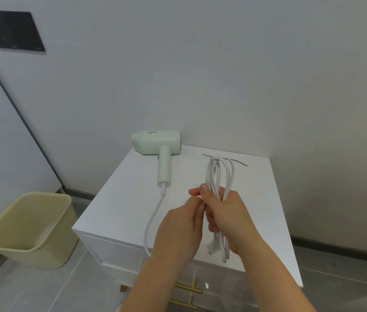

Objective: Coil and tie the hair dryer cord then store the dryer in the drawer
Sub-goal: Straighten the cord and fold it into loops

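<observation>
Head view: coiled cord (219, 176) gripped in right hand (225, 212) fingers (210, 227).

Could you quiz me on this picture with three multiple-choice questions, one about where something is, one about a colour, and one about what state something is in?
1. Where does the hair dryer lie?
A. On the white cabinet top, near the wall
B. Inside the bin
C. In an open drawer

2. What colour is the dryer's body?
A. Black
B. Pale green
C. Red

3. What state is the white cord in?
A. Stretched out straight on the floor
B. Unattached to the dryer
C. Gathered into long loops and gripped by the right hand

Answers:
1. A, since it rests on the cabinet top beside the wall.
2. B, since its barrel and handle are light green.
3. C, since the loops stick out above and below the right fist, with the left hand close against it.
</observation>
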